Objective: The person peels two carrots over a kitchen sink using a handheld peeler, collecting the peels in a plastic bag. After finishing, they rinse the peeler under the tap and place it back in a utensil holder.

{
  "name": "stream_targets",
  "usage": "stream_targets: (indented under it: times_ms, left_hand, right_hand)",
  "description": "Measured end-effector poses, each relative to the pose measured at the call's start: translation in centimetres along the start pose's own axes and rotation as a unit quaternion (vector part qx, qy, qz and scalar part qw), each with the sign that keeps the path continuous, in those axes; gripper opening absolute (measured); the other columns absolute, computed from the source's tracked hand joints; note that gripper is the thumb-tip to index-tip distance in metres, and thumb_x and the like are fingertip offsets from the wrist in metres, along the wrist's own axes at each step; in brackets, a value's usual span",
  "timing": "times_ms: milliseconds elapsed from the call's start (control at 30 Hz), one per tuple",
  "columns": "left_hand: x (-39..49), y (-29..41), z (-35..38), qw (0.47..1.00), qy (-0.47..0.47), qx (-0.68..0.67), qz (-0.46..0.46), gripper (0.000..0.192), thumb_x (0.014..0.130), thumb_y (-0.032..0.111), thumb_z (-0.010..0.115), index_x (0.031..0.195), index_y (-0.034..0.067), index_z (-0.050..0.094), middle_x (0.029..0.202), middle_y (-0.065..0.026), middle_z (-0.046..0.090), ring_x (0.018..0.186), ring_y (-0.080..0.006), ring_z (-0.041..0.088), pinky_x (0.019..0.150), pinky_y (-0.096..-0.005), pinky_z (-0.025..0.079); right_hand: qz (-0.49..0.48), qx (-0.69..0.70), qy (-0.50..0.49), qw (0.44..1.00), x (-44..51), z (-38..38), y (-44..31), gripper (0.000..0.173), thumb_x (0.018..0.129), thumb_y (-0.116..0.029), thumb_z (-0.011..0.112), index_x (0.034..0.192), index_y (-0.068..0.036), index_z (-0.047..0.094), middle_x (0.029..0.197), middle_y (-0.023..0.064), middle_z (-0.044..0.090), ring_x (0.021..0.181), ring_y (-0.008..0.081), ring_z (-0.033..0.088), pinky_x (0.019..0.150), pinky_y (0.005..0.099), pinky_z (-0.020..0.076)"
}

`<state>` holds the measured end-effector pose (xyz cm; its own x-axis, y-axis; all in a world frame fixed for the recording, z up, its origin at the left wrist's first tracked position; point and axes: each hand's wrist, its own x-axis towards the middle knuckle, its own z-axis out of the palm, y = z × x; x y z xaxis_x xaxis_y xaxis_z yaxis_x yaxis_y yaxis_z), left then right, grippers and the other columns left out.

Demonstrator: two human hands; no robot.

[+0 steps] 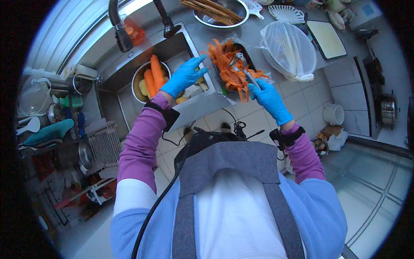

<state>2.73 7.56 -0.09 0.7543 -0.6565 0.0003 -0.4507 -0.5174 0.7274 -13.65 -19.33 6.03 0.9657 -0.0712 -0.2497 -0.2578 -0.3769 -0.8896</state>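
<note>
My right hand [270,98], in a blue glove, grips the handle of a metal vegetable peeler [249,77]. The peeler's head lies over a heap of orange carrot peels [221,61] in a dark container [247,55] lined with clear plastic. Over the sink's right rim reaches my left hand [186,76], gloved too, its fingers apart and nothing visible in them. Partly hidden below it are yellowish peeled pieces [182,100], likely potatoes, in the sink [207,81]. Left of that hand, a metal bowl [133,82] holds carrots [157,73] and potato-like pieces [143,88].
A black faucet [123,35] hangs over the sink. Behind the peels stands a metal bowl [245,16] with chopsticks across it. To the right are a plastic-covered bowl [288,51] and a cutting board [326,39]. A black cable [239,128] hangs near my waist.
</note>
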Motion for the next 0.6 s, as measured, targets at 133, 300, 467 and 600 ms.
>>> stream_targets:
  times_ms: [133, 300, 467, 600]
  left_hand:
    - [-4.6, -6.3, -4.1, 0.993, 0.069, -0.068, -0.062, 0.053, 0.092, 0.036, 0.051, 0.132, 0.002, 0.043, 0.124, -0.0176, 0.054, 0.11, -0.0316, 0.055, 0.095, -0.0346, 0.042]
    - [-10.1, -12.6, -9.9, 0.852, 0.137, -0.447, -0.234, 0.044, 0.094, 0.033, 0.049, 0.129, 0.007, 0.049, 0.12, -0.0106, 0.058, 0.106, -0.0223, 0.058, 0.088, -0.0325, 0.044]
    - [-13.5, -16.6, -13.8, 0.685, 0.236, -0.617, -0.307, 0.044, 0.094, 0.04, 0.048, 0.115, 0.002, 0.052, 0.118, -0.0138, 0.055, 0.105, -0.0279, 0.056, 0.087, -0.0387, 0.046]
    - [-14.7, -18.1, -15.0, 0.672, 0.249, -0.618, -0.323, 0.052, 0.093, 0.046, 0.047, 0.115, 0.0, 0.051, 0.117, -0.0155, 0.053, 0.106, -0.0299, 0.053, 0.088, -0.0417, 0.045]
  right_hand:
    - [-0.004, -0.023, 0.011, 1.0, 1.2, 5.2, -3.0, 0.034, 0.091, -0.033, 0.056, 0.108, -0.003, 0.06, 0.077, 0.0067, 0.061, 0.067, 0.0136, 0.056, 0.061, 0.0293, 0.0449]
    - [-0.046, -0.166, 0.037, 0.984, 5.4, 11.8, -6.0, 0.032, 0.088, -0.031, 0.059, 0.105, -0.004, 0.058, 0.081, 0.0163, 0.061, 0.071, 0.0223, 0.059, 0.066, 0.0342, 0.0468]
    - [-0.098, -0.252, 0.047, 0.962, 12.2, 16.6, -7.9, 0.027, 0.086, -0.027, 0.056, 0.094, -0.002, 0.057, 0.083, 0.0246, 0.061, 0.082, 0.0423, 0.06, 0.069, 0.0482, 0.047]
    - [-0.141, -0.378, 0.042, 0.914, 18.6, 18.3, -9.5, 0.028, 0.083, -0.026, 0.057, 0.094, -0.001, 0.062, 0.099, 0.0246, 0.06, 0.089, 0.0429, 0.059, 0.076, 0.047, 0.0481]
